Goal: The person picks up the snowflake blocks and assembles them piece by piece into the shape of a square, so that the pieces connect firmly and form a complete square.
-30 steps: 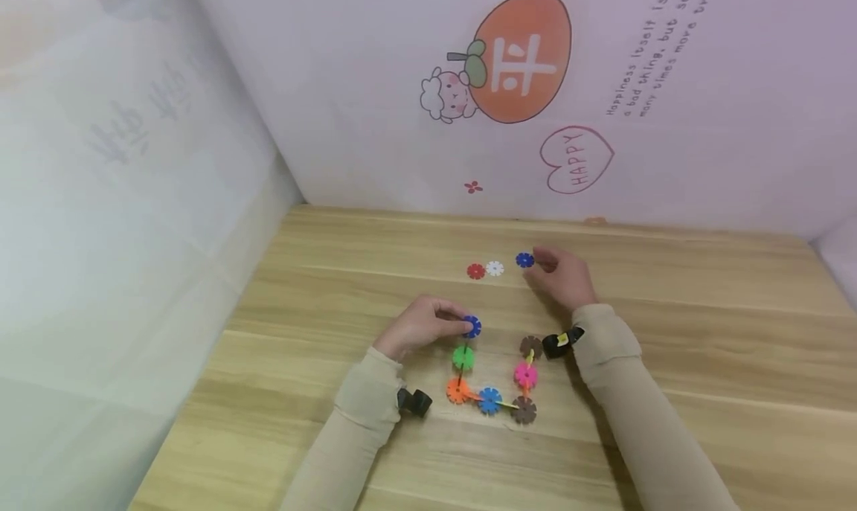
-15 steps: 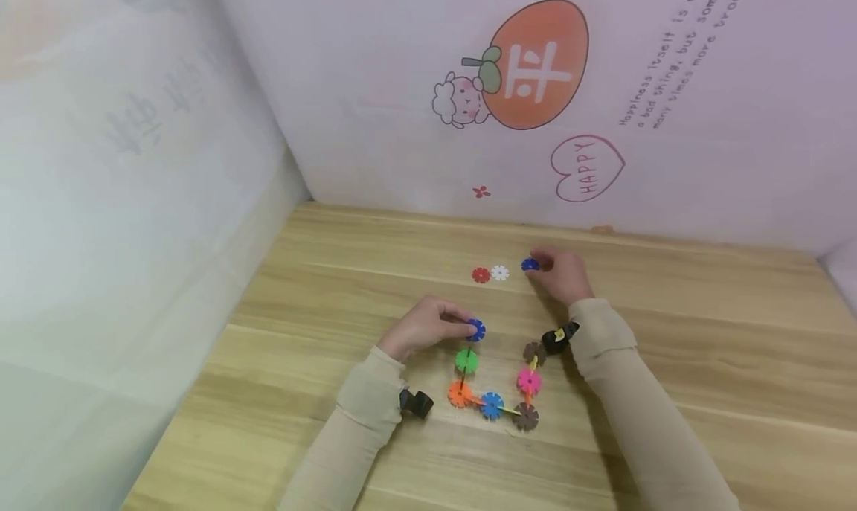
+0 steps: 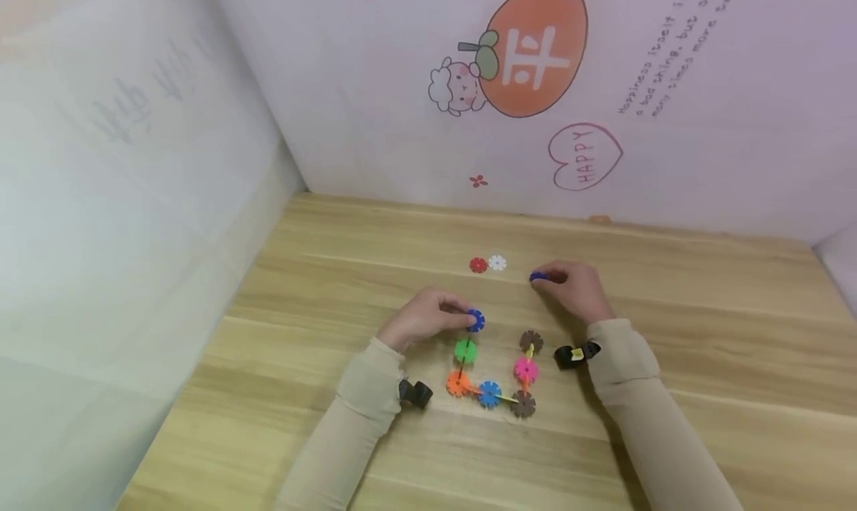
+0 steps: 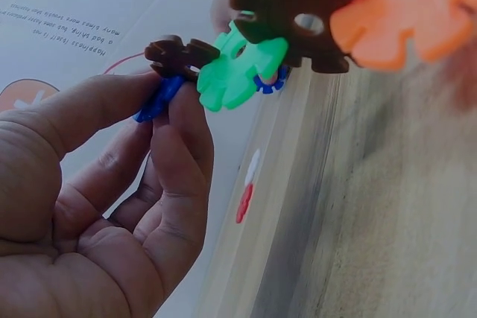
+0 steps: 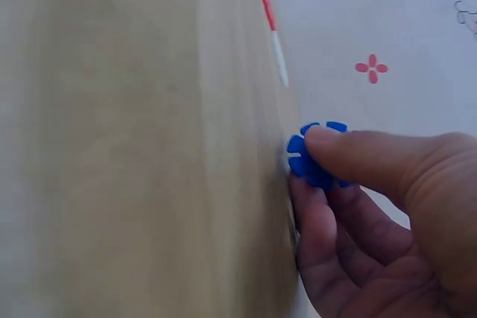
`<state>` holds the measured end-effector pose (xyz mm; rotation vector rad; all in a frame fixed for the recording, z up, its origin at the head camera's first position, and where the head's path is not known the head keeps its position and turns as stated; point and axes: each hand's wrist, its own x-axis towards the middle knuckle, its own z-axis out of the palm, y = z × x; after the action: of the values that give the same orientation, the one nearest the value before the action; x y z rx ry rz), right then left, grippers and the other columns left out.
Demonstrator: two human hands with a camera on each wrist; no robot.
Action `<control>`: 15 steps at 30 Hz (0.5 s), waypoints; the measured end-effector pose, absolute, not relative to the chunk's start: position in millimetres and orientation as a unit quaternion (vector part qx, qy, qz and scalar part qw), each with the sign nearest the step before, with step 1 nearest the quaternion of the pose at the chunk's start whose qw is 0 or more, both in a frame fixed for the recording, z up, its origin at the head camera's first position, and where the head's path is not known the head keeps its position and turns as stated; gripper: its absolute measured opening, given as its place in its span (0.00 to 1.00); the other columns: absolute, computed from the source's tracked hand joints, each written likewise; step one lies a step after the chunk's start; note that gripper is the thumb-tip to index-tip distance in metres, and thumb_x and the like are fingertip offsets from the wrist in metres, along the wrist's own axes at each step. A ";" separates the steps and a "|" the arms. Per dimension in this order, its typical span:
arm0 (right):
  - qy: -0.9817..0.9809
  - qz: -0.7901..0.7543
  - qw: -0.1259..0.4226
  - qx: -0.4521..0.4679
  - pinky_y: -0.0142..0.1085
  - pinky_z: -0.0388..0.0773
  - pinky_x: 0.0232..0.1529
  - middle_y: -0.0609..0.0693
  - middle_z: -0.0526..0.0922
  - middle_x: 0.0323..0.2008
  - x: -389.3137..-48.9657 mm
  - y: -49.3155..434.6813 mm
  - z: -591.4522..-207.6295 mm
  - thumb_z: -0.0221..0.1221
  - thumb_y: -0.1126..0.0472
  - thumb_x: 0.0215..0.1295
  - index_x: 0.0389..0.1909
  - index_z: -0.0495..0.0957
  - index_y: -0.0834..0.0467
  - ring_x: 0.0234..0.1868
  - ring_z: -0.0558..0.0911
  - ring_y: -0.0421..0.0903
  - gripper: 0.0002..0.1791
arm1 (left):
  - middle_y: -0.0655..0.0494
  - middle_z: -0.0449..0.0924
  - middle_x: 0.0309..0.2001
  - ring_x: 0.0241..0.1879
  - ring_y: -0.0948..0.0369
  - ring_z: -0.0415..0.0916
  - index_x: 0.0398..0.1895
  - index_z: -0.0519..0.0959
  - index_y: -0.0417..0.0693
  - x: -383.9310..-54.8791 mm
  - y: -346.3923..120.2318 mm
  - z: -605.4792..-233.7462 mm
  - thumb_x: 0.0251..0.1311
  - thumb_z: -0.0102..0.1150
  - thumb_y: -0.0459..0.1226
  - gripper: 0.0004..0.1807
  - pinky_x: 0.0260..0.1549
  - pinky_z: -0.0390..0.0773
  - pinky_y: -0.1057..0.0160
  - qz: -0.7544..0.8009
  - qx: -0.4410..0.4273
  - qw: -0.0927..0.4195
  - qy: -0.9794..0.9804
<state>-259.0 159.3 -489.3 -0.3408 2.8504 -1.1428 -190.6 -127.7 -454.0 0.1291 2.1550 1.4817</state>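
My left hand (image 3: pixel 428 319) pinches a dark blue notched disc (image 3: pixel 476 320) at one end of a chain of snowflake discs. From there the chain runs through a green disc (image 3: pixel 465 352), an orange disc (image 3: pixel 458 383), a lighter blue disc (image 3: pixel 489 394), a brown disc (image 3: pixel 524 404) and a pink disc (image 3: pixel 526 370) to another brown disc (image 3: pixel 532 341), forming a U. Dark brown discs (image 4: pixel 302 13) link the pieces edge-on in the left wrist view. Between the thumb and fingers of my right hand (image 3: pixel 574 288) is a separate blue disc (image 5: pixel 317 161), apart from the chain.
A red disc (image 3: pixel 478 265) and a white disc (image 3: pixel 498 262) lie side by side on the wooden table (image 3: pixel 361 243), beyond the chain. A printed cloth wall (image 3: pixel 375 124) rises behind the table, and another cloth (image 3: pixel 134 221) hangs at the left.
My right hand has picked up the loose blue disc from beside the white one and drawn it right and toward me. The left hand keeps its pinch on the chain's end.
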 end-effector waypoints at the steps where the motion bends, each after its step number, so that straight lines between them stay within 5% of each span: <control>1: 0.921 -0.373 0.029 -0.111 0.51 0.78 0.53 0.58 0.86 0.46 -255.0 160.4 -489.0 0.63 0.57 0.67 0.46 0.85 0.59 0.48 0.83 0.55 0.12 | 0.56 0.86 0.42 0.43 0.60 0.81 0.45 0.85 0.48 -190.5 -127.7 -453.8 0.61 0.67 0.41 0.11 0.51 0.79 0.58 0.546 0.048 0.258 0.796; 6: 0.911 -0.398 0.048 -0.094 0.50 0.78 0.55 0.57 0.87 0.48 -233.6 162.5 -488.5 0.63 0.56 0.68 0.47 0.84 0.58 0.51 0.83 0.55 0.13 | 0.55 0.86 0.41 0.43 0.61 0.81 0.45 0.85 0.48 -189.9 -127.7 -454.7 0.62 0.66 0.40 0.10 0.50 0.79 0.59 0.553 0.053 0.254 0.792; 15: 0.889 -0.445 0.043 -0.102 0.27 0.79 0.41 0.51 0.89 0.42 -204.0 153.3 -491.2 0.65 0.53 0.65 0.44 0.86 0.54 0.41 0.84 0.43 0.12 | 0.56 0.86 0.41 0.42 0.61 0.81 0.45 0.84 0.48 -187.6 -125.9 -460.2 0.63 0.65 0.40 0.10 0.51 0.78 0.58 0.548 0.048 0.237 0.800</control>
<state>-204.0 153.3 -491.2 -0.3124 2.7172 -1.3617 -187.6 -125.9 -460.2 0.1315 2.1944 1.5034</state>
